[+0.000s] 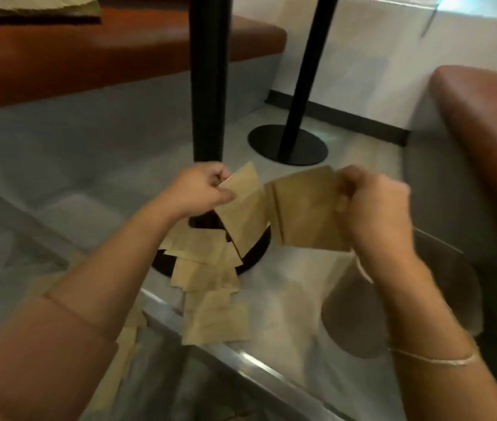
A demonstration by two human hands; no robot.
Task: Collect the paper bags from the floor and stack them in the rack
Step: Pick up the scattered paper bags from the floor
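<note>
Brown paper bags (308, 208) pinched, both hands

Plain tan-brown paper bags (210, 287) are lying scattered, unpatterned, over a pale grey floor (317, 268). Matte black table posts (209, 77) are standing on black round bases (288, 144). Reddish-brown bench seats (89, 62) are showing against a white wall (362, 56) edged by a black skirting strip (341, 118).
</note>
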